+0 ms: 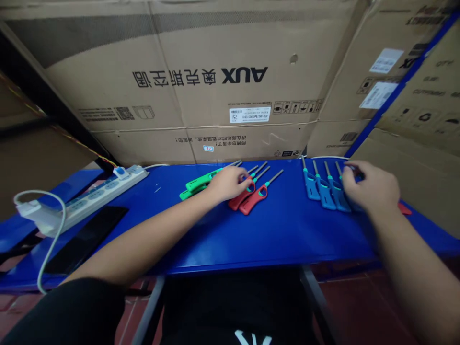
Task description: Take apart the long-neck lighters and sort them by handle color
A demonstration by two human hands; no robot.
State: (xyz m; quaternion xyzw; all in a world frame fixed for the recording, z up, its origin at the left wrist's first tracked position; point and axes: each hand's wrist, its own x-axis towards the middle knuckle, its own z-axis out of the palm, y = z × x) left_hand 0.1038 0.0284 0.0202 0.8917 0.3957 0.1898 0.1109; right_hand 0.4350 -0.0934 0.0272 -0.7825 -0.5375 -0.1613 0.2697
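Long-necked gas lighters lie in colour groups on a blue table (287, 239). My left hand (227, 184) is curled at the left-hand group, its thumb and fingertips closed on a red lighter (239, 197). Beside it lies another red lighter (255, 199), its metal neck pointing away. Partly under my left hand are green lighters (199, 182). On the right, several blue lighters (325, 191) lie in a row, necks pointing away. My right hand (373, 186) is bent over the row's right end, fingers closed around a blue lighter that they mostly hide.
A white power strip (104, 189) with a plugged-in charger and cable lies at the left, beside a black phone-like slab (86, 237). Large cardboard (215, 96) stands behind the table. A red piece (405, 209) shows by my right wrist.
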